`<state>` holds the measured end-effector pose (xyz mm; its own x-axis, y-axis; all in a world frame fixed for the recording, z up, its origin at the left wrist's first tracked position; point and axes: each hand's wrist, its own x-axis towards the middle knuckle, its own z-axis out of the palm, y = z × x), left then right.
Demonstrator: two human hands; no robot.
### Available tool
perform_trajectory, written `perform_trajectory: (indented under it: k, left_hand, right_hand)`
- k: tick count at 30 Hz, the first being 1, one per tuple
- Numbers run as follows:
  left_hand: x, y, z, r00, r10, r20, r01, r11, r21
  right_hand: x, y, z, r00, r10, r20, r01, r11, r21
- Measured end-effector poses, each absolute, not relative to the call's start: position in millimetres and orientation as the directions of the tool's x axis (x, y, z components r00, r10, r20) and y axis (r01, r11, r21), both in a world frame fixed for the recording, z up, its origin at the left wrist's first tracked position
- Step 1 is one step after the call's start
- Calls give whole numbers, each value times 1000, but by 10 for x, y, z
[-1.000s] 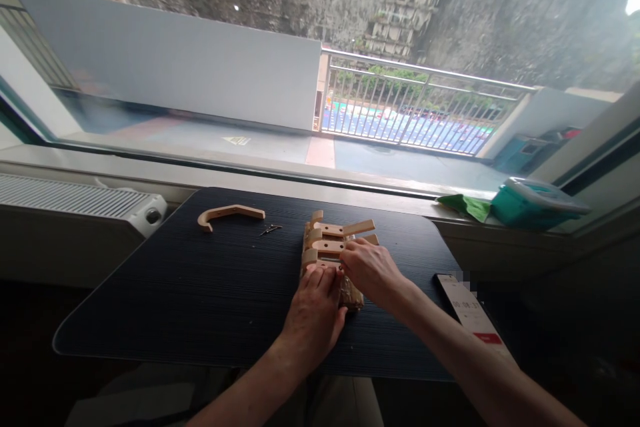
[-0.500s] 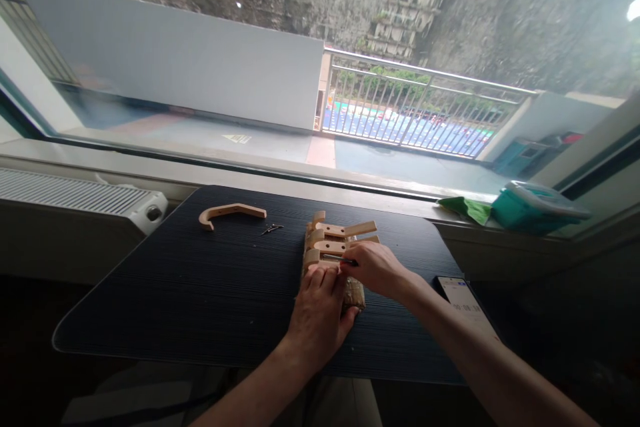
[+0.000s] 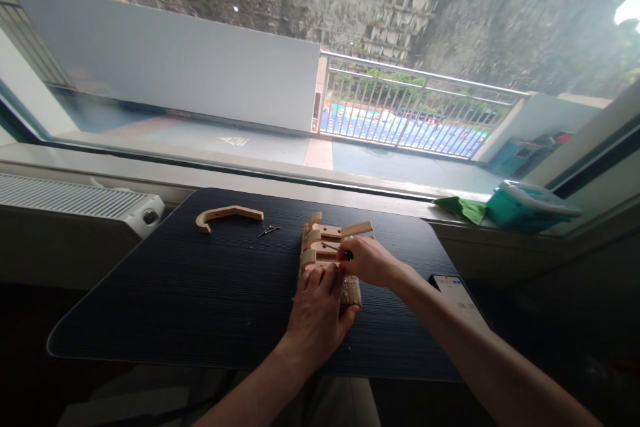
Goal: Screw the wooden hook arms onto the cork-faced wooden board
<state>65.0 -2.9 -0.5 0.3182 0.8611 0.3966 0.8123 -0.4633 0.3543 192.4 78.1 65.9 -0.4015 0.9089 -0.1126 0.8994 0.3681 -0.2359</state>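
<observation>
In your head view, the phone (image 3: pixel 456 290) at the right edge of the tabletop (image 3: pixel 170 293) shows a line of digits, partly covered by your right forearm and too blurred to read surely. Marks on the paving (image 3: pixel 234 141) outside the window are too small to make out.

Against half a second ago, the thin tool (image 3: pixel 345 255) in your right hand (image 3: pixel 373 261) has swung: its shaft lay nearly level then, and now slants up and left toward a hole in the middle wooden hook (image 3: pixel 328 247). You cannot tell whether the tip is seated. That right grip is closed round the handle. Your left hand (image 3: pixel 317 300) has kept its place, its grip spread over the near end of the rough block (image 3: pixel 353 291), fingers on the nearest hook, thumb along the side.

The block sits right of the tabletop's middle, well clear of both side edges. To its left is a broad bare stretch, with the loose hook (image 3: pixel 230 211) and small screws (image 3: pixel 269 231) toward the far edge. Your forearms cross the near edge.
</observation>
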Motion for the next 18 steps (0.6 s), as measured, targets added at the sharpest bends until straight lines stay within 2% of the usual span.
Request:
perform_trajectory:
  k: [6,18]
  left_hand:
    - [651,-39,8,320,871,373,827,-449,337]
    - [650,-33,-19,333,861,385,822,-465,330]
  right_hand:
    - [1953,784,656,-410,904,-120,888,366,-278]
    - [1971,758,626,-425,904,-56,877,395,-273]
